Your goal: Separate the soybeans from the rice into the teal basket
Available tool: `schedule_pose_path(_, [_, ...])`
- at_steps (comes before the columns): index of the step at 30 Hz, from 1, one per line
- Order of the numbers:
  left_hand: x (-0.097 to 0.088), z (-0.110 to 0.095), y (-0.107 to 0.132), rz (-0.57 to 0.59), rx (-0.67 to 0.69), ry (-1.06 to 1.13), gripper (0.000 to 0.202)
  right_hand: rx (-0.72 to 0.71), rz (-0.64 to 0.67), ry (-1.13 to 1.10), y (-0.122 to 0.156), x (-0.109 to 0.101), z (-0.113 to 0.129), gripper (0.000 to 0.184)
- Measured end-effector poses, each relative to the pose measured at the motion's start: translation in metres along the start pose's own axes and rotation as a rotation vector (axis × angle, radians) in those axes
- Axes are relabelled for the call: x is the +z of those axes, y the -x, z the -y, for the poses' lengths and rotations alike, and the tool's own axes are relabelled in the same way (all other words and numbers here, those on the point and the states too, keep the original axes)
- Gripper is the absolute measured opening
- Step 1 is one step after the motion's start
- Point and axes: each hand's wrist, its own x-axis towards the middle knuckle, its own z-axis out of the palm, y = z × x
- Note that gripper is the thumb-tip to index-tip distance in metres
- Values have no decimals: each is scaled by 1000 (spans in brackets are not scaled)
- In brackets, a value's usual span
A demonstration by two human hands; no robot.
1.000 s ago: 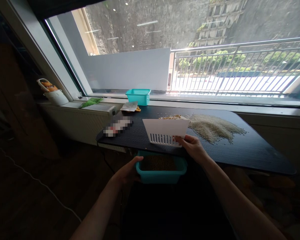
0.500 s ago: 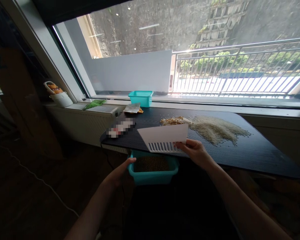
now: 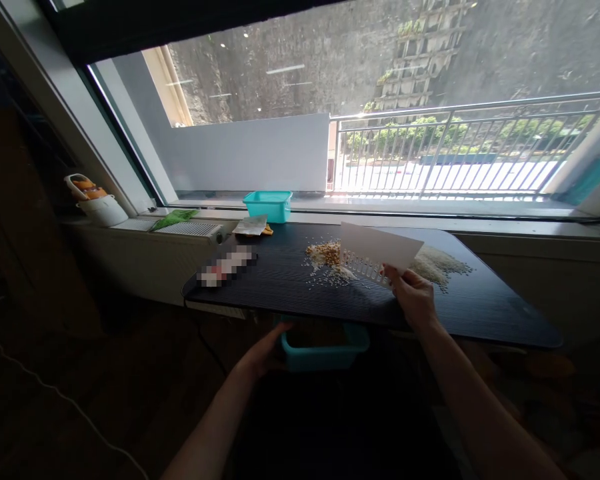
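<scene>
My right hand grips a white slotted scraper by its lower right corner, holding it tilted over the dark table. The scraper's row of slots points down toward the tabletop. Left of it lie yellow kernels mixed with white grains. A larger spread of white rice-like grains is partly hidden behind the scraper. Below the table edge, my left hand holds a turquoise tub by its left rim, the thumb over the edge. The tub's inside is in shadow.
A second turquoise tub stands at the table's back by the window. Near it lies a silvery packet. A blurred-out object rests at the left end. On the radiator are a green cloth and a white pot.
The scraper has moved right and turned, its slots now down over the grains. Some white grains are spread nearer the front edge. The held tub is farther under the table edge.
</scene>
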Motion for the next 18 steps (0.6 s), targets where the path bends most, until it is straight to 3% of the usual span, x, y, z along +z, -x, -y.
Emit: schedule_pose_path(18, [-5, 0, 3, 43, -16, 14, 49, 19, 61, 7, -2, 7, -2, 28])
